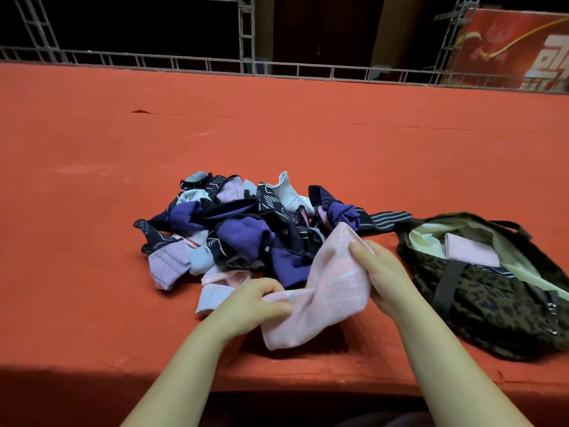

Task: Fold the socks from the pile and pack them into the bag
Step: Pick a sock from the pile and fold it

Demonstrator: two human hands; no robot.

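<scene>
A pale pink sock [326, 291] hangs between my two hands just above the red table. My left hand [258, 300] pinches its lower left end, and my right hand [381, 272] grips its upper right edge with the thumb on top. Behind it lies the pile of socks [240, 229], a jumble of purple, dark patterned, pink and light blue ones. To the right sits the open leopard-print bag [492, 297] with a pale lining, and a folded pink sock [471, 249] lies inside it.
The red cloth-covered table [277, 134] stretches far back and to both sides. Its front edge runs just below my forearms. A metal truss rail [246, 66] and a red banner [517, 47] stand behind the table.
</scene>
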